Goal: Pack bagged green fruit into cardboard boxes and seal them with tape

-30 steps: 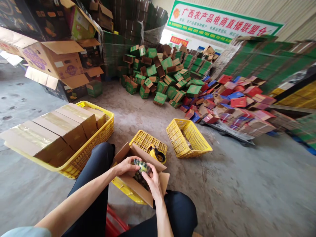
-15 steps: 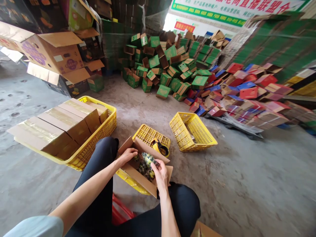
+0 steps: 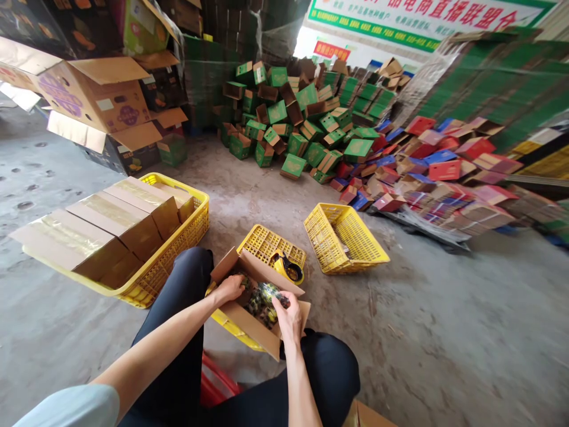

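Observation:
An open cardboard box (image 3: 249, 325) rests on an upturned yellow crate (image 3: 265, 243) between my knees. It is filled with dark green and yellow packets (image 3: 260, 305). My left hand (image 3: 230, 288) reaches into the box at its left side, fingers curled down among the packets. My right hand (image 3: 288, 315) is at the box's right side, fingers closed on one green packet (image 3: 270, 292) that it holds just above the others. A yellow tape dispenser (image 3: 288, 269) lies on the crate behind the box.
A large yellow crate (image 3: 178, 243) with several sealed brown cartons (image 3: 120, 219) stands at left. Another yellow crate (image 3: 344, 240) lies tipped on the concrete floor ahead. Piles of green boxes (image 3: 302, 118) and red and blue boxes (image 3: 440, 172) fill the back.
My left hand has moved from the box's flap down into the box. My right hand has lowered the packet a little. The view has tilted slightly.

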Available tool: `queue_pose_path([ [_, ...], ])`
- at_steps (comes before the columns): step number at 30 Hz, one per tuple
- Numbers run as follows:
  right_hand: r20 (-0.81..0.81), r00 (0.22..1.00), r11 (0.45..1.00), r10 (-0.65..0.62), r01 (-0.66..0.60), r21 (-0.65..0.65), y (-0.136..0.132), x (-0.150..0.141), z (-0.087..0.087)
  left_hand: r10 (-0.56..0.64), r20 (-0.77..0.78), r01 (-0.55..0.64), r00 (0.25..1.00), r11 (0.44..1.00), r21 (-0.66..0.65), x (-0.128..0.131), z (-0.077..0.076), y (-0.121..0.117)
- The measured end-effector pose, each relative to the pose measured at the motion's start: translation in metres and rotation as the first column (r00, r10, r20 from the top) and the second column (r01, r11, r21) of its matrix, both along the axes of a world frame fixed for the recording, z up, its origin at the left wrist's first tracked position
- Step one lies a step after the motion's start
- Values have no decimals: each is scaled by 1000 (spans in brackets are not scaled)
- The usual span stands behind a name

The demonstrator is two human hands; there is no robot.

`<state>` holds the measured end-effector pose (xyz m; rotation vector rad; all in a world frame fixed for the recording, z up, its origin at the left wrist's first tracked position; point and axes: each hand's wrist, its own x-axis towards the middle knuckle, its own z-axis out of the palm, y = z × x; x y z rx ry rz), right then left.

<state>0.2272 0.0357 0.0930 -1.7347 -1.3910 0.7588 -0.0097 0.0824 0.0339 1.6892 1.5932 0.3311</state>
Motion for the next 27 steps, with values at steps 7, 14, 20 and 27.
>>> queue_pose_path([
  [7, -23, 1000, 999, -6, 5, -40, 1, 0, 0, 184, 170, -188, 968, 982, 4, -5, 7, 0],
  [14, -116, 993, 995, 24, -34, -90, 0, -1, -3, 330, 443, -307, 833, 943, -126, -6, 19, 2],
  [20, -200, 973, 986, 115, -135, -93, -2, -8, 3, 400, 713, -213, 576, 916, -341, -3, 33, 0],
  [27, -255, 933, 960, 253, -274, -52, -2, -14, 2, 430, 807, -25, 405, 887, -460, 3, 43, -8],
])
